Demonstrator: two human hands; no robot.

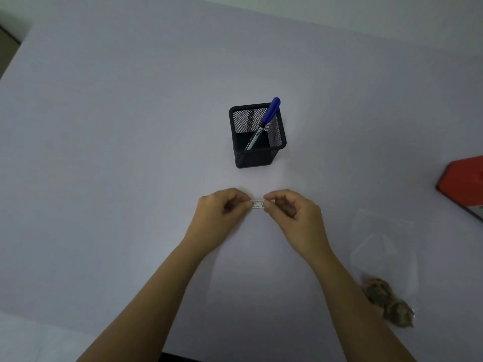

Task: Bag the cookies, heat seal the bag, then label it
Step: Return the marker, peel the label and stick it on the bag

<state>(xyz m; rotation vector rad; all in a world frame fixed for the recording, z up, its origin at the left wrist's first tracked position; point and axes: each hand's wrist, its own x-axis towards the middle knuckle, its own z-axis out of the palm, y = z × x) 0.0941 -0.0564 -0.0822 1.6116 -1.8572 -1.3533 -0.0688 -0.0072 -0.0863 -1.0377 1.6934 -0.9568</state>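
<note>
Pinched a small white label (258,204) by its two short ends: left hand (222,212) on one, right hand (290,212) on the other, thumb and forefinger closed on it, the other fingers curled in. Kept it stretched flat between the hands, close over the surface (104,152); could not tell whether touching. Judged it featherlight, thin and floppy, probably tacky on one face, so best held by the very ends to stop it curling or sticking to itself.

Saw the clear bag (384,257) lying flat to the right of the right hand and nearer the body, with the cookies (386,301) bunched at its near end. Reckoned the film limp and slippery and the contents brittle — better taken by the empty upper part than squeezed over the cookies. Could not make out a seal.

Noted a black mesh holder (257,152) beyond the hands, with a blue pen (266,118) leaning in it. Caught part of a red object (462,189) far right of the right hand — too cropped to name. Found the surface pale, smooth and plain, the room dim.
</note>
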